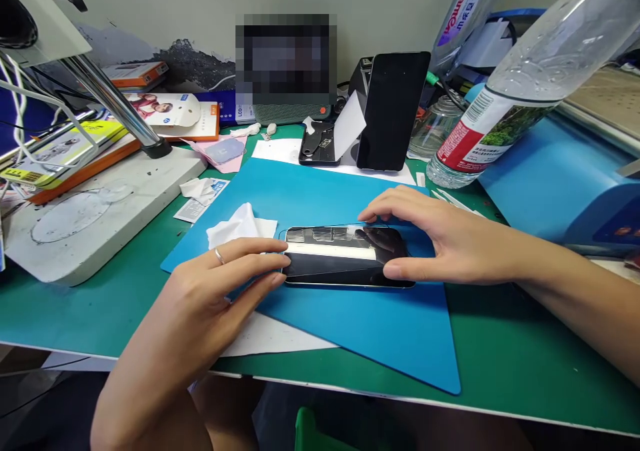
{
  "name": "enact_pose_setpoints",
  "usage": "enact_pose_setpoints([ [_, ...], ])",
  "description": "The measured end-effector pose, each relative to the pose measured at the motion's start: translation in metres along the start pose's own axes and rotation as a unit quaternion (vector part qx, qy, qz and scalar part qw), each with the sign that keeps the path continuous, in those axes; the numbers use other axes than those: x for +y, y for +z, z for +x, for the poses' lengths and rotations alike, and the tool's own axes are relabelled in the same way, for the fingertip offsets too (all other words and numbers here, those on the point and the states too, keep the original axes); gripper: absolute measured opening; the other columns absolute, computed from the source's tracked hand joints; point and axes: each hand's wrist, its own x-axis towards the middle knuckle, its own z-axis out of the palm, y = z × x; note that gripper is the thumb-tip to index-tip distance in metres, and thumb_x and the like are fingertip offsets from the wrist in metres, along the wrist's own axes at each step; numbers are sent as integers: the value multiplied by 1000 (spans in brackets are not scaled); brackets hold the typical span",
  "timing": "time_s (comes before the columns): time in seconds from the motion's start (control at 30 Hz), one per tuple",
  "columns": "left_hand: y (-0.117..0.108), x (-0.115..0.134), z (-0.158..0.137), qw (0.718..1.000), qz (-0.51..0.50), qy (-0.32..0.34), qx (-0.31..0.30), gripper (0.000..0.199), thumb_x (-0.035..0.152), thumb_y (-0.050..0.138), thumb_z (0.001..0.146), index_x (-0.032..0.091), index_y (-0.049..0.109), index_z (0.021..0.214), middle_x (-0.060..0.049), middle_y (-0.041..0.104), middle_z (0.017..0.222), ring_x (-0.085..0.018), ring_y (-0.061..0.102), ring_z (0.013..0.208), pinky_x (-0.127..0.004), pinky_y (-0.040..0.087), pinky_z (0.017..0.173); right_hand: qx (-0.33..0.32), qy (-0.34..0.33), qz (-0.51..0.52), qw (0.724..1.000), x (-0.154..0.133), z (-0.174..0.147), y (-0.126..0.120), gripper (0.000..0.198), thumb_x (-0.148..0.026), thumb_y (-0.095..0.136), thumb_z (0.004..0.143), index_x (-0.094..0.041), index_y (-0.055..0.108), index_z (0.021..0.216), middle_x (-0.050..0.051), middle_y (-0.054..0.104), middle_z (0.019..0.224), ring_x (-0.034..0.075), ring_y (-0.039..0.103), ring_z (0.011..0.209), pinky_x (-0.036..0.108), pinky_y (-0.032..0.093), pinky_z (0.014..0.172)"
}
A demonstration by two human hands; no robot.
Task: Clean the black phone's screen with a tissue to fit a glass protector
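Note:
A smartphone (330, 264) with a dark, glossy front lies lengthwise over the blue mat (400, 344), reflecting a bright white strip. Against its left end rest the fingertips of my left hand (210, 291), which wears a ring. My right hand (450, 238) spans the right end, thumb on the glass near the close edge and fingers curved past the far edge. A thin dark outline shows just beyond the phone's far edge; whether it is a film or a cover I cannot tell. A crumpled white wipe (243, 224) lies behind my left hand.
Behind the mat a black phone (393, 111) stands upright beside a small dark device (320, 144). At right are a tilted plastic bottle (480, 124), a glass jar (435, 128) and a blue machine (560, 178). The white base of a lamp stand (145, 178) occupies the left.

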Motion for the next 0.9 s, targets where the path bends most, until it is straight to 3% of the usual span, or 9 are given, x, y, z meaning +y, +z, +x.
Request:
enact_pose_setpoints([
  [0.1, 1, 1, 1, 999, -12, -36, -9, 15, 40, 70, 100, 36, 70, 114, 2, 76, 133, -26, 74, 120, -37, 65, 93, -3, 5, -5, 1000, -1, 0, 1, 66, -65, 79, 79, -23, 68, 128, 13, 72, 127, 34, 69, 113, 47, 57, 93],
  [0.3, 13, 4, 5, 995, 16, -94, -26, 65, 59, 75, 93, 32, 52, 147, -7, 60, 157, -34, 59, 142, -52, 54, 114, -6, 8, -13, 1000, -2, -1, 0, 70, -66, 82, 76, -22, 67, 129, 14, 71, 126, 35, 69, 110, 47, 59, 88],
  [0.57, 18, 5, 10, 995, 32, -84, -33, 53, 52, 69, 101, 32, 54, 148, -4, 65, 150, -30, 63, 136, -44, 53, 111, -15, -8, -40, 999, -2, -4, -1, 78, -69, 83, 74, -28, 68, 139, 13, 68, 128, 36, 67, 113, 49, 59, 91],
  [0.9, 17, 3, 10, 996, 21, -71, -40, 53, 52, 69, 100, 32, 53, 147, -4, 65, 149, -29, 62, 135, -44, 51, 109, -44, 10, -35, 998, -2, -5, 0, 91, -74, 84, 70, -23, 67, 143, 15, 64, 132, 37, 66, 114, 49, 58, 92],
])
